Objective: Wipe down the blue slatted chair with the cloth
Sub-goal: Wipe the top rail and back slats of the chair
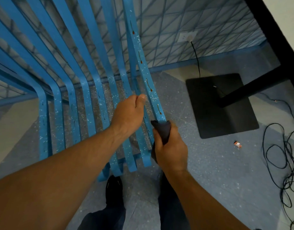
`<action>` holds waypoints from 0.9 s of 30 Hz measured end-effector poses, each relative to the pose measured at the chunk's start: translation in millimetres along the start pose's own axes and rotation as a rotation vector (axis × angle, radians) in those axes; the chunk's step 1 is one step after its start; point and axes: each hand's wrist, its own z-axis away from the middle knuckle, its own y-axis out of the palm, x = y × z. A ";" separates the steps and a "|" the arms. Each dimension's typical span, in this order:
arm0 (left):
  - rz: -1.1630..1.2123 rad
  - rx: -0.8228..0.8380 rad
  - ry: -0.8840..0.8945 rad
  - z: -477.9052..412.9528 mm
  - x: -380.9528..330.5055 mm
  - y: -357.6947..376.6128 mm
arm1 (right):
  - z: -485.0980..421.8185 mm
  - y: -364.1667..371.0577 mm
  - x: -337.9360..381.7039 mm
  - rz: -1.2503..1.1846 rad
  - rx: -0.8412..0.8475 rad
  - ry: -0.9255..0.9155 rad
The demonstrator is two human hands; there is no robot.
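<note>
Blue chair (86,83) — right hand (171,150) clutches cloth (162,131) (dark); left hand (128,113) grips slat.

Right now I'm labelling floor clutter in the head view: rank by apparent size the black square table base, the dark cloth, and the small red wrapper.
1. Black square table base, clearly largest.
2. Dark cloth, partly hidden inside the right hand and nearer the camera.
3. Small red wrapper, smallest.
</note>
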 end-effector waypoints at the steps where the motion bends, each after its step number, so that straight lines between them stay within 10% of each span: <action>1: 0.002 -0.001 -0.001 -1.7 0.1 0.0 | 1.9 1.0 -1.3 0.024 -0.024 -0.052; 6: 0.012 -0.005 -0.006 -6.6 -3.3 -0.6 | 10.9 4.1 -17.6 0.165 -0.073 -0.320; 14: 0.017 0.012 -0.062 -21.3 -4.8 -1.4 | -23.3 -15.3 27.5 0.001 0.160 0.163; 23: 0.375 0.068 -0.158 -42.5 -14.4 -2.1 | 0.9 -5.5 2.2 0.136 0.071 -0.197; 27: 0.586 0.060 -0.287 -51.2 -15.5 -0.3 | -9.6 -13.8 10.5 0.030 0.188 0.012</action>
